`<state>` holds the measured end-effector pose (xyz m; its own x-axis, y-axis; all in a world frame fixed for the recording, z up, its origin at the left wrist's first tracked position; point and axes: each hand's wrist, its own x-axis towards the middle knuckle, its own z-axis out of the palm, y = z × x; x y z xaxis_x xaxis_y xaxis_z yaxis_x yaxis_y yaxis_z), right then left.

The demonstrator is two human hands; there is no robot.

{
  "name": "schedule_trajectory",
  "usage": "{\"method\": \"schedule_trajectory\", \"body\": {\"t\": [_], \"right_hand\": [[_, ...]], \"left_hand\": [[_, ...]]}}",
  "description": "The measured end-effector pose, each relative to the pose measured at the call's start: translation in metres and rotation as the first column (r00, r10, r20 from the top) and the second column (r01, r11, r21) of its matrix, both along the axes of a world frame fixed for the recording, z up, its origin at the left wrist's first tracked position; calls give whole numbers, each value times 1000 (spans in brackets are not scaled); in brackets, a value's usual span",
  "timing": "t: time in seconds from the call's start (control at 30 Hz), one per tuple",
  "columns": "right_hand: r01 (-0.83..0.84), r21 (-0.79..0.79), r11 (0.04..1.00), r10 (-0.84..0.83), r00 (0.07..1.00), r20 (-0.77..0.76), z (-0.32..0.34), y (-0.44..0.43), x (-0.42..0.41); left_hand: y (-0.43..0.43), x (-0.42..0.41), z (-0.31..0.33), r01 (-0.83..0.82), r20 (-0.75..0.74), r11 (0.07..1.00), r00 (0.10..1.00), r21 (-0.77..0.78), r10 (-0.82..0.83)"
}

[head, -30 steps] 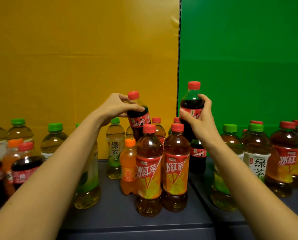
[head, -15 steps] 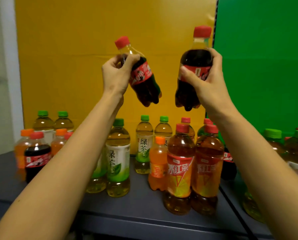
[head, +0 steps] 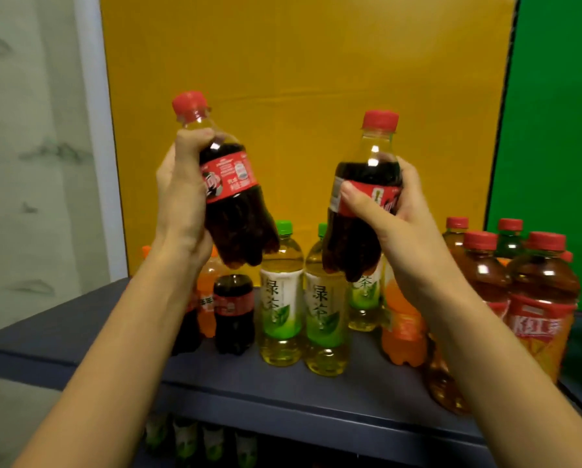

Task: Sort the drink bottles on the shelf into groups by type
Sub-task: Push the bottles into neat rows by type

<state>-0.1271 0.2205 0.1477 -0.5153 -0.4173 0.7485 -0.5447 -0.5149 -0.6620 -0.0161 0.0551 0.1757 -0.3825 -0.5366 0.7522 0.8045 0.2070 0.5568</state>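
Observation:
My left hand (head: 181, 197) grips a red-capped cola bottle (head: 230, 184), tilted, in the air above the shelf's left part. In my right hand (head: 384, 214) is a second cola bottle (head: 363, 184), held nearly upright over the green tea bottles. On the dark shelf (head: 282, 383) below stand a cola bottle (head: 233, 312), orange soda bottles (head: 402, 329) and green-capped green tea bottles (head: 281, 305). Red-capped iced tea bottles (head: 542, 298) stand at the right.
A yellow board (head: 299, 79) backs the shelf, with a green board (head: 552, 113) to its right and a pale wall (head: 29, 146) at the left. More green tea bottles (head: 198, 440) stand on a lower shelf. The shelf's left end (head: 46, 339) is bare.
Both hands have lifted the cola bottles off the shelf and carried them leftward. My view has swung left, showing the shelf's left end and the wall.

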Motion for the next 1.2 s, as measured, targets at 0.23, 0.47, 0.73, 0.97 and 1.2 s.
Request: {"method": "schedule_trajectory", "body": {"t": [0.23, 0.47, 0.73, 0.97, 1.2], "right_hand": [[-14, 87, 996, 9, 998, 60, -41, -43, 31], [7, 160, 987, -26, 992, 120, -81, -82, 53], [87, 169, 982, -114, 980, 160, -120, -103, 67], [103, 124, 987, -131, 961, 244, -138, -80, 70], [202, 87, 976, -215, 955, 202, -126, -3, 54]], "left_hand": [[-41, 42, -45, -163, 93, 981, 980, -107, 173], [-74, 58, -93, -231, 194, 968, 950, -96, 246], [-87, 63, -133, -231, 279, 972, 932, -37, 232], [-76, 43, -142, -124, 289, 992, 950, 7, 117], [-9, 7, -126, 50, 249, 999, 967, -10, -46]]}}
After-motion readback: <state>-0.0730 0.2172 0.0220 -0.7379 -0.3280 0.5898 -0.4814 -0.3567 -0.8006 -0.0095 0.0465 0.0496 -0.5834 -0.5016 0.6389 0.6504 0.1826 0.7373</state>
